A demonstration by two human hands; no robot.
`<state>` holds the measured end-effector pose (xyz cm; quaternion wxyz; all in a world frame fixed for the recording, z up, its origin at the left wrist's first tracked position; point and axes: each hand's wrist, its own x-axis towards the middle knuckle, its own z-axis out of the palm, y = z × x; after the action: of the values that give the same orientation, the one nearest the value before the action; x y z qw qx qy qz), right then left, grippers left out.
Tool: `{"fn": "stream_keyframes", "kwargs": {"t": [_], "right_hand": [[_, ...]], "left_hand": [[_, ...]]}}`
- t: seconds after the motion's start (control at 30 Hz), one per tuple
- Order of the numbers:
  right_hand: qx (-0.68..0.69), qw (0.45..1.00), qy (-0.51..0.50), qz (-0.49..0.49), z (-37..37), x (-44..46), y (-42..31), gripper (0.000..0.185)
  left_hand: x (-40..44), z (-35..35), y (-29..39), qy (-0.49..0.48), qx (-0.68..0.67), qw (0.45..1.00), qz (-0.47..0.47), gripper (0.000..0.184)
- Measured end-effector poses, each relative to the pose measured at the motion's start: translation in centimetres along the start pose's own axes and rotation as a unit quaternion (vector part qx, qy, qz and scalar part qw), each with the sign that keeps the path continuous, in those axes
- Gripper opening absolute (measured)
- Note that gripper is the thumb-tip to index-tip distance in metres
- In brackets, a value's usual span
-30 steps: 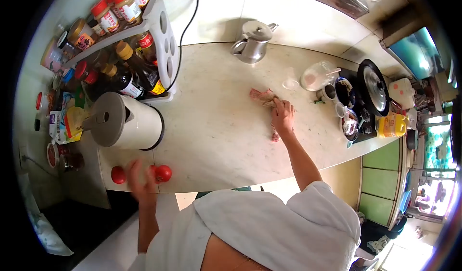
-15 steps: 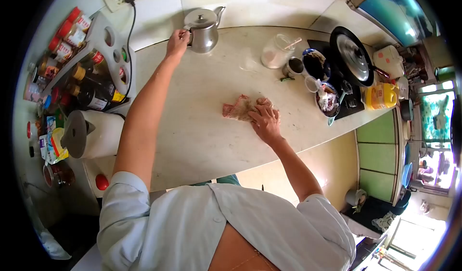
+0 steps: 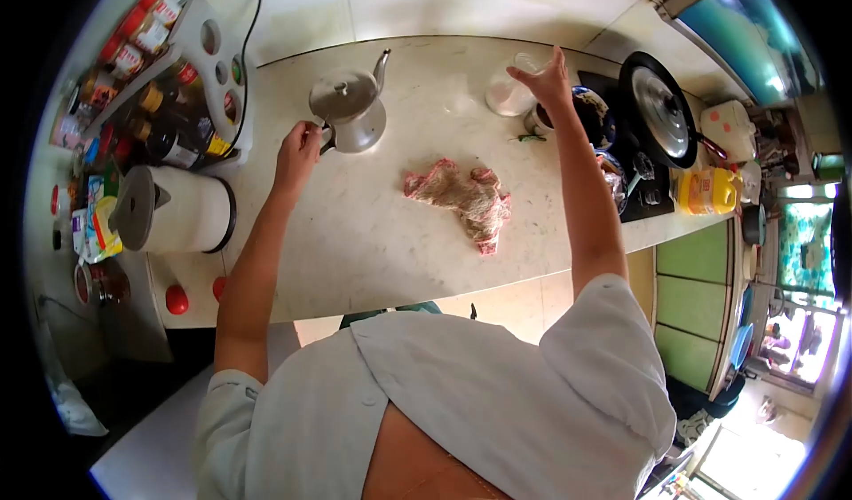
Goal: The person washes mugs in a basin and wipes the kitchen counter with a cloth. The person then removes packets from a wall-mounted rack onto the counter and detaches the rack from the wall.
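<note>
My left hand [image 3: 298,156] is closed on the handle of a metal teapot [image 3: 362,129], which stands upright on the counter with its lid on and its spout pointing away from me. My right hand [image 3: 546,83] is in the air with thumb and fingers spread, holding nothing. Just beside it is a glass jar [image 3: 508,101] with pale contents; I cannot tell whether the fingers touch it. A crumpled, reddish-edged cloth [image 3: 469,200] lies on the counter between my arms. My right hand and forearm partly cover a small metal cup [image 3: 536,122] and the bowls behind.
On the right are a lidded black pan [image 3: 658,110], a patterned bowl [image 3: 596,118] and a yellow jug [image 3: 708,191]. A rack of bottles [image 3: 169,136] and a white electric kettle [image 3: 182,209] stand on the left. Red tomatoes [image 3: 177,299] lie near the front edge.
My right hand has let go of the cloth and moved up and right to the glass jar. My left hand has brought the teapot closer to me. The cloth stays on the counter, spread differently.
</note>
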<state>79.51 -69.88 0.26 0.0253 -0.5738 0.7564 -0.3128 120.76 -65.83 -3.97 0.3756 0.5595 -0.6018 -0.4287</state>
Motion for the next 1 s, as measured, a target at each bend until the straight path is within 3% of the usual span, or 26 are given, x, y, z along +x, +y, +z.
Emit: {"fn": "stream_keyframes", "kwargs": {"t": [0.07, 0.13, 0.27, 0.3, 0.33, 0.37, 0.4, 0.47, 0.5, 0.77, 0.9, 1.0], "right_hand": [[-0.022, 0.998, -0.041, -0.034, 0.4, 1.0, 0.6, 0.097], [-0.146, 0.978, -0.141, -0.040, 0.6, 2.2, 0.8, 0.090], [-0.102, 0.972, -0.165, -0.132, 0.9, 3.7, 2.9, 0.068], [-0.128, 0.966, -0.168, -0.147, 0.6, 4.0, 2.1, 0.068], [-0.128, 0.963, -0.153, -0.182, 1.5, 4.6, 3.3, 0.067], [-0.118, 0.963, -0.158, -0.183, 1.2, 4.5, 2.9, 0.065], [-0.122, 0.965, -0.175, -0.154, -0.3, 3.5, -0.1, 0.064], [-0.055, 0.968, -0.195, -0.147, -1.2, 3.9, -0.5, 0.060], [-0.087, 0.966, -0.184, -0.159, -1.8, 3.4, -2.1, 0.059], [-0.009, 0.920, -0.207, -0.332, -13.0, -1.1, -15.1, 0.057], [0.016, 0.902, -0.277, -0.330, -17.1, -4.9, -22.9, 0.061], [0.039, 0.899, -0.328, -0.288, -18.1, -8.8, -29.3, 0.066]], "left_hand": [[-2.2, -0.8, -0.3, -0.029, -0.041, 0.999, 0.001, 0.017], [-4.0, -1.3, -0.4, -0.024, -0.052, 0.998, -0.007, 0.015], [-6.6, -1.6, 0.1, -0.028, -0.047, 0.997, -0.055, 0.017], [-5.7, -1.1, -3.4, -0.035, -0.078, 0.996, 0.016, 0.025], [-6.3, -1.8, -2.0, 0.012, -0.069, 0.998, 0.003, 0.025], [-6.8, -2.1, 0.6, -0.004, -0.025, 0.999, -0.026, 0.021], [-7.0, -2.1, 2.2, -0.026, 0.015, 0.998, -0.058, 0.020], [-7.1, -1.5, 1.7, -0.002, 0.013, 1.000, -0.026, 0.021], [-7.2, -1.9, 1.4, 0.002, 0.022, 0.999, -0.028, 0.022], [-9.8, -2.5, 0.6, 0.110, 0.117, 0.983, 0.084, 0.023], [-13.4, -5.0, 0.1, 0.191, 0.110, 0.960, 0.172, 0.018], [-17.4, -8.1, -0.3, 0.229, 0.064, 0.956, 0.172, 0.016]]}}
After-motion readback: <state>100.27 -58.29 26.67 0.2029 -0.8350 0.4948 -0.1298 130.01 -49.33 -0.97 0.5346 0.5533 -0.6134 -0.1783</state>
